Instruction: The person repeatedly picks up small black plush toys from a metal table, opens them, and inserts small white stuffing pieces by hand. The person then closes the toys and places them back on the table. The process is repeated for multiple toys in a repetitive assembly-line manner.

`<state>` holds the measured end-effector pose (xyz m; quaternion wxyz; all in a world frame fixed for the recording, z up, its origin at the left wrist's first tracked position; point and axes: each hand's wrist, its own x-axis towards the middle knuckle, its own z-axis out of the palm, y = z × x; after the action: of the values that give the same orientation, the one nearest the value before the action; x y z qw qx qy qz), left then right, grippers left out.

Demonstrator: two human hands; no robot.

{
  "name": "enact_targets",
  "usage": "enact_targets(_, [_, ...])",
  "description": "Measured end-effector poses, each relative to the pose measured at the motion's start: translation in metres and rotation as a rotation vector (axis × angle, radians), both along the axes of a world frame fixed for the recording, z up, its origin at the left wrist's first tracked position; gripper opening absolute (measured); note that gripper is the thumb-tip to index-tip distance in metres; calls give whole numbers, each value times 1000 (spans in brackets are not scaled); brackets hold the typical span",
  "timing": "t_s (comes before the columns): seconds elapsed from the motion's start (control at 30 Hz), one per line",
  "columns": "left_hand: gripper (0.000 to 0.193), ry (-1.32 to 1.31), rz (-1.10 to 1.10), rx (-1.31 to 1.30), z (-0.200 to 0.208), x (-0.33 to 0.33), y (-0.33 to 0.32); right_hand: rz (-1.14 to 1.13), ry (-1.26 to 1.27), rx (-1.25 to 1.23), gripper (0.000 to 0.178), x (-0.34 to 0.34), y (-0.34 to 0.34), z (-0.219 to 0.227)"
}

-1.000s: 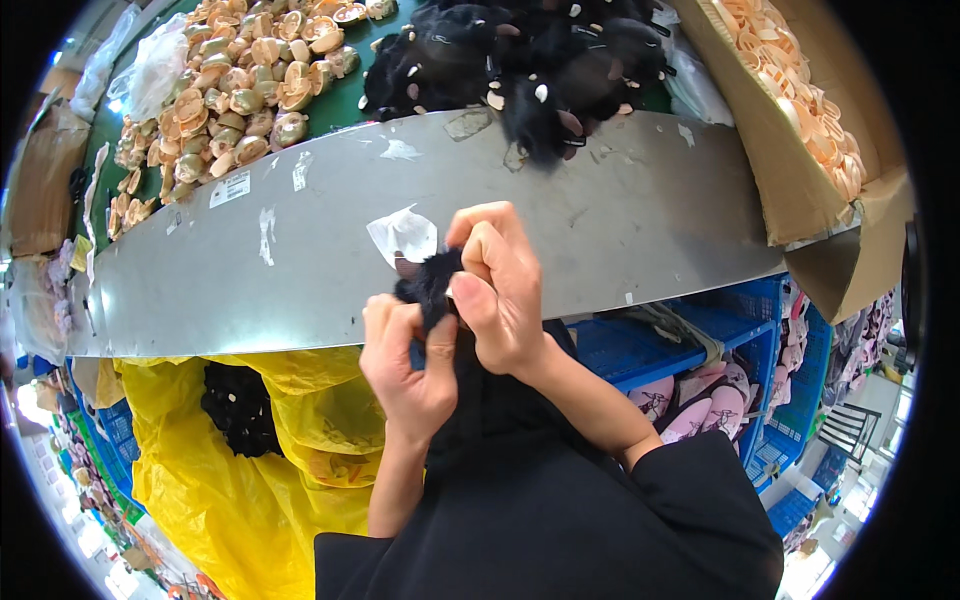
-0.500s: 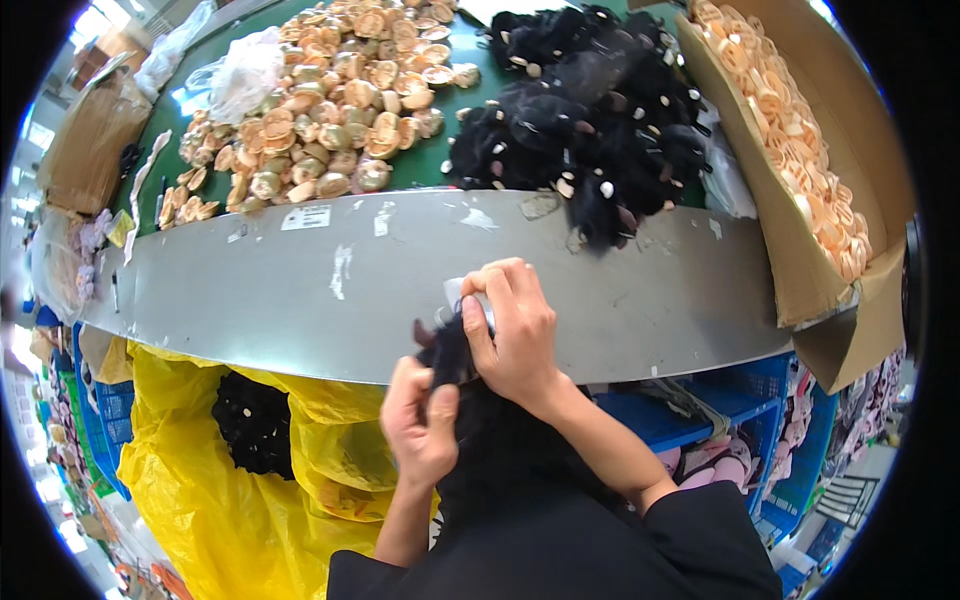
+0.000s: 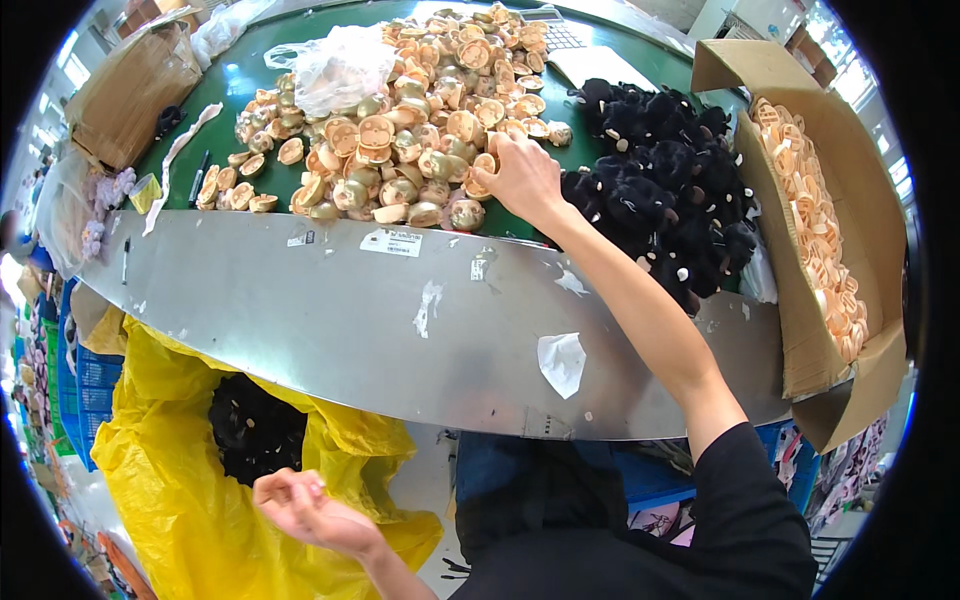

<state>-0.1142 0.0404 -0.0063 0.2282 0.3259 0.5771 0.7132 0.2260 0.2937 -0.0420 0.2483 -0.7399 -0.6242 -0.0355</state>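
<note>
My right hand reaches to the right edge of a heap of doll head shells, peach inside with some gold outsides. Its thumb and fingers close around one peach shell, partly hidden by them. My left hand hovers over a yellow plastic bag at the lower left, fingers loosely bent and apart, with nothing seen in it. Black fuzzy pieces lie inside that bag. More black plush pieces with small pale spots form a pile right of my right hand.
A cardboard box holding peach rings stands at the right. A torn white paper lies on the metal table edge. A clear plastic bag rests on the shells. Another cardboard box stands far left.
Both hands have parted from the black fuzzy piece they held together. My left has moved down-left over the yellow bag; my right has reached forward to the shells. White paper now lies on the table.
</note>
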Motion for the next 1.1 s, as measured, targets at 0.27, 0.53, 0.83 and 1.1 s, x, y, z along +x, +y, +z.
enact_targets(0.27, [15,-225,-498,-142,-17,79,6,276,714,78,15,10,-39,11])
enact_targets(0.53, [15,-184,-718,-193,-22,112,18,390,450,38,24,3,-90,13])
enact_targets(0.83, [17,-45,-768,-227,-14,112,38,370,110,96,27,-66,-57,-1])
enact_targets(1.1, [63,1201,-554,92,-6,77,250,410,1026,-114,18,6,-127,19])
